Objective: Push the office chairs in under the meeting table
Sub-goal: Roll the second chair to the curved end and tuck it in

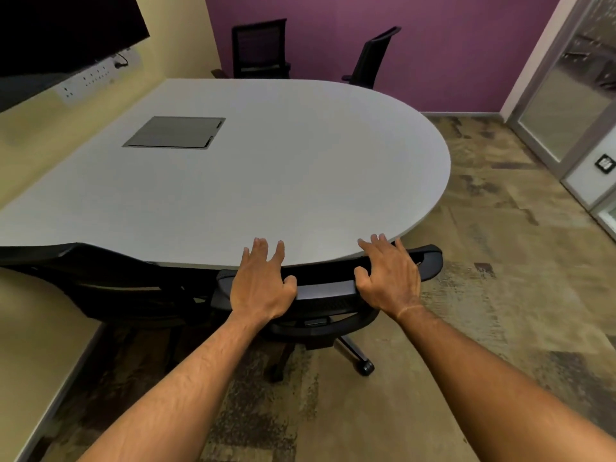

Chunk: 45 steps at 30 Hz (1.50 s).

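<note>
1. The near chair [328,288] sits at the near right curve of the meeting table [266,168], its backrest top right up against the table edge and its seat already out of sight underneath.
2. Left hand [263,285] and right hand [390,278] are both draped over the backrest top, fingers loosely spread and thumbs hooked at the near side. It's more of a flat press than a real squeeze.
3. Looks to me like the tail end of pushing this one in. Next is probably just letting go and heading to another chair.
4. Another chair [100,278] on the near left looks tucked in, but it's cut off by the frame.
5. Two far chairs [260,48] and [373,58] stand by the purple wall; the table hides their seats, so I can't tell how far in they are.
</note>
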{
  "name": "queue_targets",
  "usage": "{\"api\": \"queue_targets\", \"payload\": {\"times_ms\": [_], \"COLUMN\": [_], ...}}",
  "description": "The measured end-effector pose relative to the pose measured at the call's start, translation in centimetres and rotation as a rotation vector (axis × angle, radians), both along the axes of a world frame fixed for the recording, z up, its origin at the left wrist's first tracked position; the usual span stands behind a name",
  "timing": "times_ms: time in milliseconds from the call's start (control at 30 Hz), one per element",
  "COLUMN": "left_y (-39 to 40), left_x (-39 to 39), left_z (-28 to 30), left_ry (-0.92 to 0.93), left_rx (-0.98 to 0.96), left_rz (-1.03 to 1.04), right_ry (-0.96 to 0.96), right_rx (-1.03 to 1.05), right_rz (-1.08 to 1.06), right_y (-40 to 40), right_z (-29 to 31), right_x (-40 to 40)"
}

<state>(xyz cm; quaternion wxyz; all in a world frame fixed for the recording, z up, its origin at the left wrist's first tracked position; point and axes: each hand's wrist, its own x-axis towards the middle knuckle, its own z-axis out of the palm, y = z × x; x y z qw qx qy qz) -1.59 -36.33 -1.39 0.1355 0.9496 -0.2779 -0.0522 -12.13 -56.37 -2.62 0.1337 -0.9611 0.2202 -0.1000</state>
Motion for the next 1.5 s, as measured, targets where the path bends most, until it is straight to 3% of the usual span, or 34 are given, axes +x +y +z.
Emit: {"api": "queue_targets", "payload": {"times_ms": [600, 1200, 1500], "left_y": [-3.0, -1.2, -5.8], "left_x": [-2.9, -1.1, -3.0], "left_z": [1.1, -0.5, -0.5], "left_ry": [0.021, 0.006, 0.069], "left_rx": [-0.061, 0.006, 0.08], "left_rz": [0.08, -0.004, -0.012], "right_ry": [-0.004, 0.258, 0.376], "right_rx": [0.011, -0.179, -0.158], "right_rz": [0.088, 0.17, 0.3], "right_y": [-4.0, -3.1, -5.0], "right_z": [0.1, -0.3, 0.0], "right_x": [-0.6, -0.1, 0.2]}}
